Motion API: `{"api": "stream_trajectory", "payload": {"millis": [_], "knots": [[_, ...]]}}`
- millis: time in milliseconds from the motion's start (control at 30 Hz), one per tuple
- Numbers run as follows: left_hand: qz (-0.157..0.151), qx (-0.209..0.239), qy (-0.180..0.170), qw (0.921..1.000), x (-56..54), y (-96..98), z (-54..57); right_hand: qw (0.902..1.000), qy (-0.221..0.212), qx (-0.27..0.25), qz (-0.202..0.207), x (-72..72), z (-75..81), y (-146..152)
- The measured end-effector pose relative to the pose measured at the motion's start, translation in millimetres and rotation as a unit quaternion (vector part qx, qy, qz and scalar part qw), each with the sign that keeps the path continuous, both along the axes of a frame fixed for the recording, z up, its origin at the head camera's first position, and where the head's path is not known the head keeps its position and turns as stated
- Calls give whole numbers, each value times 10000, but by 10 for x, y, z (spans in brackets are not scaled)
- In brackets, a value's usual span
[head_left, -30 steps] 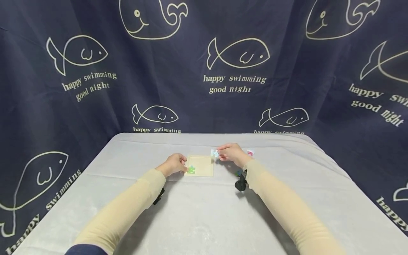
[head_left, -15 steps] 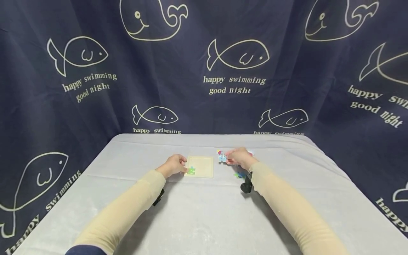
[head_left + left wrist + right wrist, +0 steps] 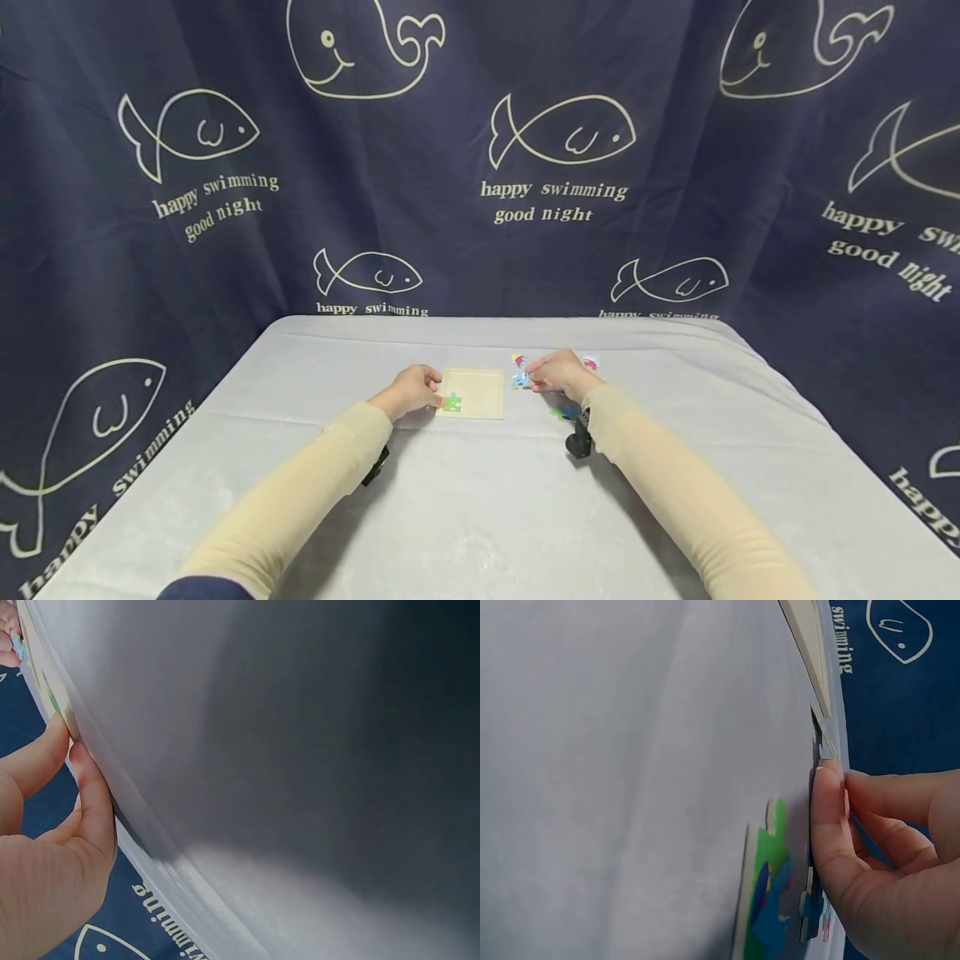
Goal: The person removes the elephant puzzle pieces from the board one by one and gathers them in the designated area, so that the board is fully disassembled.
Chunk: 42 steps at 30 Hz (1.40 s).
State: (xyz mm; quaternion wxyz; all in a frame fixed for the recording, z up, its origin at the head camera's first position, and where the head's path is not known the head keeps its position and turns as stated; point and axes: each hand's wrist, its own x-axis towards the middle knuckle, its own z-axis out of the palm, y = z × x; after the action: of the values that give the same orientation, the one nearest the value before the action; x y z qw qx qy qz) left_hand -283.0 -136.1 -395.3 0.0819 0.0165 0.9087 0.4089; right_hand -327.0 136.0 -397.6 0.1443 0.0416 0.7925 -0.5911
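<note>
In the head view, my left hand (image 3: 408, 390) pinches the left edge of a pale square puzzle tray (image 3: 483, 390). A green jigsaw piece (image 3: 453, 404) lies in the tray's near left corner, by the thumb. To the tray's right, my right hand (image 3: 561, 371) pinches a light-blue jigsaw piece (image 3: 519, 381) between thumb and fingertips, low over the table. A red-and-yellow patch (image 3: 518, 360) shows just behind that piece. The right wrist view has the held piece (image 3: 822, 733) nearly edge-on, close to the tray's corner.
Beneath the right wrist lies a green-and-blue jigsaw piece (image 3: 561, 412), larger in the right wrist view. A pink-and-white piece (image 3: 592, 362) sits beyond the right hand. Pale cloth covers the table (image 3: 480, 508), and a dark printed curtain (image 3: 450, 167) hangs behind its far edge.
My right hand has drawn the light-blue piece from the tray's far right corner rightward and nearer to me. The red-and-yellow patch has come into sight. My left hand keeps its hold on the tray.
</note>
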Motion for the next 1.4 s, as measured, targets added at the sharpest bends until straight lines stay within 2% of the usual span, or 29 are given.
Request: {"api": "stream_trajectory", "payload": {"millis": [200, 367, 533, 767, 967, 1200, 1400], "knots": [[-12, 15, 27, 10000, -9, 17, 7, 9994, 199, 276, 112, 37, 59, 26], [-7, -8, -10, 10000, -20, 22, 21, 9983, 311, 492, -11, 35, 60, 34], [5, -55, -47, 10000, -27, 12, 25, 9993, 180, 330, -59, 29, 79, 52], [-182, 48, -88, 9998, -47, -58, 22, 9997, 168, -134, -68, 58, 113, -13], [-241, 223, -209, 9992, -57, -94, 10, 9976, 298, -599, 188, 61, 53, -85], [-364, 396, -405, 9977, -47, -80, 11, 9975, 152, -657, 215, 106, 46, -246], [-434, 504, -405, 9970, -54, -122, -30, 9961, 143, -778, 401, 158, 40, -410]]}}
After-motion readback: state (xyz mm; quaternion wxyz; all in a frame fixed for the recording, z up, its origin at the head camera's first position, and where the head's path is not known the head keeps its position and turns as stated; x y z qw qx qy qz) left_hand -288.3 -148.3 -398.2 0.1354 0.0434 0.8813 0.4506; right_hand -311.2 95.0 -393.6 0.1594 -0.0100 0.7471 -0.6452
